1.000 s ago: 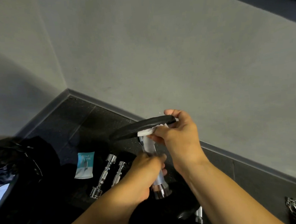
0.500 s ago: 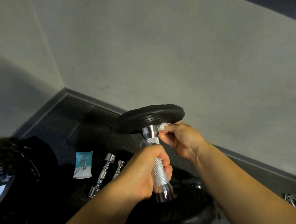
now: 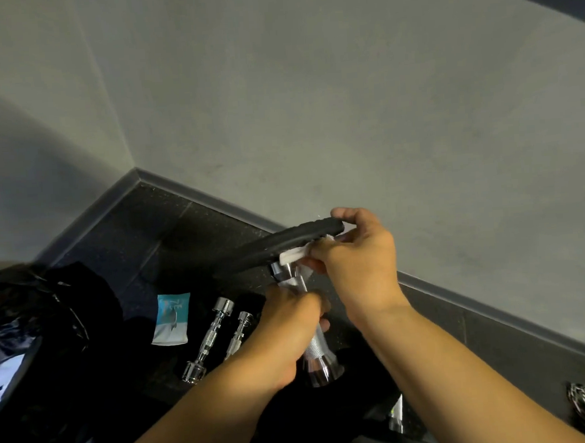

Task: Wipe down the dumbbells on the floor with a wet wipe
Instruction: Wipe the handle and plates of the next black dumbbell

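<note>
I hold a dumbbell upright above the floor. Its knurled chrome handle is gripped by my left hand. A black weight plate sits at the handle's top end, tilted with its edge toward me. My right hand pinches a white wet wipe against the underside of the plate, its thumb over the plate's rim. The handle's flared lower end is bare.
Two bare chrome dumbbell bars lie on the dark floor by a teal wipe packet. A black bag fills the left. More chrome hardware lies at the bottom and the far right. Grey walls meet in a corner.
The plate has tipped from nearly flat to edge-on. My right hand has risen from the collar under the plate to the plate's rim with the wipe.
</note>
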The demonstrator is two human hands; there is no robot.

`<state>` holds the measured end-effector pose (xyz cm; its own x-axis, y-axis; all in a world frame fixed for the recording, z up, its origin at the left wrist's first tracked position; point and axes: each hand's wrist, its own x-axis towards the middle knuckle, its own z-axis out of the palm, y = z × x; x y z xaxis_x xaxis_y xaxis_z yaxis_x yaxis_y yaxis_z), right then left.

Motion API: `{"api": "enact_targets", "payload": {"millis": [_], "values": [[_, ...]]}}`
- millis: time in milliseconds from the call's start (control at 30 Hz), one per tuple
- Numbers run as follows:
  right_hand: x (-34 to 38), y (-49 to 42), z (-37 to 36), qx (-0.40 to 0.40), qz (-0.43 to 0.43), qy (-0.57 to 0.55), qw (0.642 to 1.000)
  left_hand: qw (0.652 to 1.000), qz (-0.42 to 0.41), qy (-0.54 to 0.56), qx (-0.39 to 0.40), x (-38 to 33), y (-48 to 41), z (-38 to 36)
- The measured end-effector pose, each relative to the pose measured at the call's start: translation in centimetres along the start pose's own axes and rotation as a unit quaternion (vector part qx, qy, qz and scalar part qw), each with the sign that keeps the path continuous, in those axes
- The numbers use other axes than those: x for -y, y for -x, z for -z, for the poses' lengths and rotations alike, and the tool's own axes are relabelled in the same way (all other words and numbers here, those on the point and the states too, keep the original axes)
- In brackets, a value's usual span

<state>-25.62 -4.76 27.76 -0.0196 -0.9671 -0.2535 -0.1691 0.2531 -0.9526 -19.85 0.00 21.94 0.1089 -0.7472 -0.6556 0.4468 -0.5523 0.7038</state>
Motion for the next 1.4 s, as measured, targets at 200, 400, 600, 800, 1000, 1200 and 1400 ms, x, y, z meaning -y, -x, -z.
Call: {"api": "enact_targets", "payload": {"millis": [200,400,600,800,1000,1200,1400], "values": [[0.5,-0.2,-0.5,0.011,-0.070,-0.130,0.989,0.997,-0.005,0.063,-0.031,-0.6,0.8,-0.1],[0.3,-2.4,0.8,0.049,-0.131,-0.130,0.982,0.995,0.035,0.094,-0.001,-1.3,1.5,0.0],[-1.0,-4.3,2.2,0.139,-0.148,-0.117,0.972,0.986,0.064,0.134,0.081,-2.4,2.1,0.2],[-1.0,-4.2,2.1,0.058,-0.134,-0.071,0.987,0.983,0.098,0.137,0.073,-2.2,1.5,0.0],[-1.2,-3.2,1.0,0.003,-0.019,0.027,0.999,0.998,0.055,-0.008,0.011,-0.1,0.4,-0.1],[-1.4,-3.3,0.5,-0.005,-0.038,-0.029,0.999,0.999,0.043,0.026,-0.008,-0.6,0.5,-0.4],[-2.7,-5.2,1.3,0.044,-0.167,0.022,0.985,0.996,0.037,0.074,0.025,-0.9,0.8,-0.5]]}}
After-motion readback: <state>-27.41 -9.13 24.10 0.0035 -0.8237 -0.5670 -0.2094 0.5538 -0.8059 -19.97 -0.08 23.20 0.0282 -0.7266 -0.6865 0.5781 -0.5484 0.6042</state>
